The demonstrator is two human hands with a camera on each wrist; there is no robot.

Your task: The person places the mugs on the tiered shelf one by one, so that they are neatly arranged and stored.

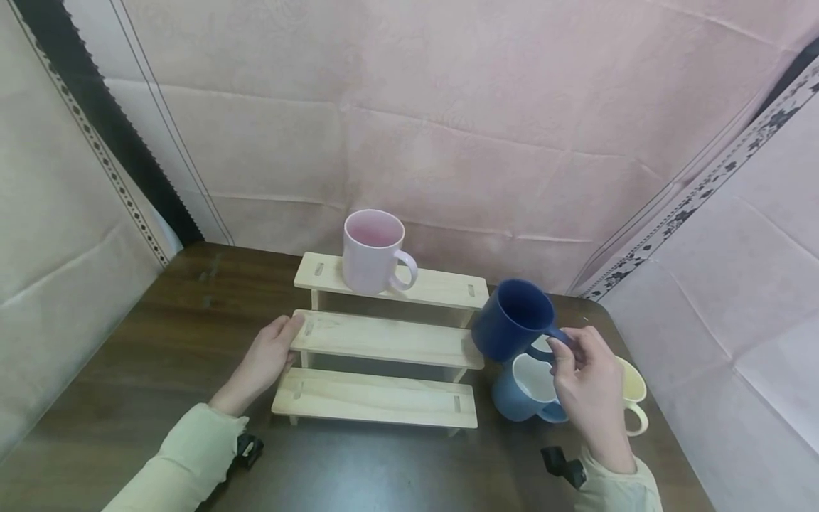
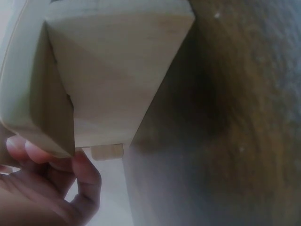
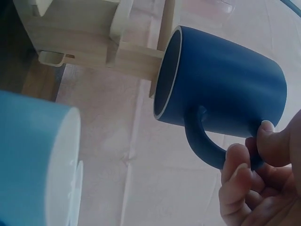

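Your right hand [image 1: 589, 391] pinches the handle [image 3: 200, 146] of the blue mug [image 1: 502, 331], raised near the right end of the wooden rack [image 1: 384, 338]; your left grips the rack. Expect a stiff, smooth, breakable mug, probably fairly heavy, best held by that handle.
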